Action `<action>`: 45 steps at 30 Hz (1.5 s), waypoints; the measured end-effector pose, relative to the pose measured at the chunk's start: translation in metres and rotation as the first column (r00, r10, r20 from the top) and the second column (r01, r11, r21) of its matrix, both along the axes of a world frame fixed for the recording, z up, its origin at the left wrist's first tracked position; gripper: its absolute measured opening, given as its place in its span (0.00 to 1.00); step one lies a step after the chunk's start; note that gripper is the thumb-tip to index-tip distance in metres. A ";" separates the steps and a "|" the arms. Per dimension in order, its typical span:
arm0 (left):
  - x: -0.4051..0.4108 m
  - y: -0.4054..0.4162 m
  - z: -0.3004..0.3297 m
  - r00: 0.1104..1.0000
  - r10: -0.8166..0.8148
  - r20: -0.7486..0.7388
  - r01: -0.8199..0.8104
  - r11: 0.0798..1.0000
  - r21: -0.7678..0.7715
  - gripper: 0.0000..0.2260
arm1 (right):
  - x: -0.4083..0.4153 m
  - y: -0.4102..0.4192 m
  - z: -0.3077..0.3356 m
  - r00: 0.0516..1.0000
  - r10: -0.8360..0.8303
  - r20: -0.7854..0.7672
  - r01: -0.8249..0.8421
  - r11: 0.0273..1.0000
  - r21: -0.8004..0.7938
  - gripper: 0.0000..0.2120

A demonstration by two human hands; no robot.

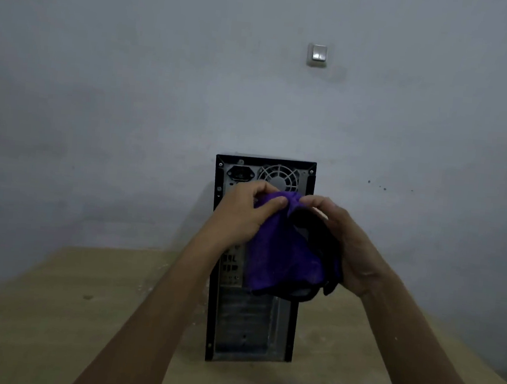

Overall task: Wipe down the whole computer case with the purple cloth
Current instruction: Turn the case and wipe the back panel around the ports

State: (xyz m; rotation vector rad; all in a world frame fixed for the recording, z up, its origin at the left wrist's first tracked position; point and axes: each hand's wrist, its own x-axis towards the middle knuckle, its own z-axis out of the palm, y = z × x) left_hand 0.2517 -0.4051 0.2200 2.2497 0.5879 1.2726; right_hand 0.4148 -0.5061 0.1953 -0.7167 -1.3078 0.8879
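Both hands (298,227) gripping bunched purple cloth (283,250), boxy black metal PC case (248,324) behind

Two bare forearms with no sleeves in view, left hand (241,212) and right hand (349,247) without gloves, rings or watch, slim wrists, short plain nails on the fingers (276,201)

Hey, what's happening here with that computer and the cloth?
A person is standing at a light wooden table where a black tower computer case stands upright, its rear panel with fan grille and ports facing them. Both hands hold a purple cloth bunched up in front of the case's upper half: the left hand pinches its top edge, the right hand grips the other side. They seem to be arranging the cloth; whether it touches the case is unclear.
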 end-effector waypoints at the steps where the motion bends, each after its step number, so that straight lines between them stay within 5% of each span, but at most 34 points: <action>1: 0.000 0.001 0.001 1.000 0.022 -0.002 -0.022 0.999 0.030 0.06 | -0.001 -0.001 0.008 0.998 -0.034 0.057 0.036 0.999 -0.029 0.21; 4: 0.000 0.005 0.003 0.998 0.068 0.015 -0.069 0.993 0.097 0.05 | -0.004 0.000 0.031 0.955 -0.112 0.273 0.136 0.988 -0.073 0.21; 7: -0.005 0.010 0.011 0.992 0.074 0.105 -0.087 0.989 0.119 0.07 | -0.006 0.005 0.043 0.816 -0.263 0.515 0.317 0.948 -0.018 0.16; 14: -0.025 0.025 0.035 0.994 0.062 0.088 -0.073 0.990 0.125 0.07 | -0.011 0.024 0.051 0.676 -0.368 0.638 0.438 0.898 0.054 0.07; 18: -0.034 0.034 0.042 0.991 0.115 0.068 -0.123 0.986 0.111 0.08 | -0.016 0.035 0.061 0.666 -0.482 0.570 0.511 0.851 0.122 0.13; 21: -0.039 0.036 0.045 0.986 0.147 0.082 -0.156 0.982 0.108 0.10 | -0.020 0.038 0.060 0.735 -0.392 0.553 0.383 0.913 0.139 0.09; 24: -0.044 0.037 0.048 0.983 0.160 0.085 -0.168 0.981 0.093 0.12 | -0.015 0.045 0.060 0.667 -0.407 0.625 0.361 0.909 0.207 0.14; 28: -0.056 0.043 0.045 0.992 0.112 0.064 -0.116 0.992 0.059 0.15 | -0.008 0.053 0.075 0.816 -0.424 0.392 0.394 0.905 0.158 0.07; 31: -0.058 0.049 0.045 0.991 0.120 0.055 -0.124 0.988 0.095 0.13 | -0.005 0.062 0.088 0.828 -0.470 0.305 0.445 0.883 0.150 0.09; 35: -0.048 0.069 0.054 0.930 0.332 0.160 -0.363 0.900 0.241 0.11 | -0.008 0.084 0.102 0.642 -0.661 0.389 0.564 0.751 0.343 0.08; 39: -0.025 0.070 0.056 0.718 0.632 0.291 -0.689 0.587 0.425 0.05 | -0.014 0.096 0.093 0.275 -0.839 0.469 0.693 0.511 0.508 0.06; 42: 0.001 0.066 0.043 0.699 0.616 0.363 -0.678 0.411 0.610 0.06 | -0.016 0.100 0.075 0.094 -0.899 0.428 0.745 0.349 0.569 0.09; 45: 0.019 0.065 0.025 0.741 0.587 0.326 -0.600 0.360 0.714 0.07 | -0.014 0.101 0.066 0.090 -0.929 0.360 0.768 0.295 0.568 0.09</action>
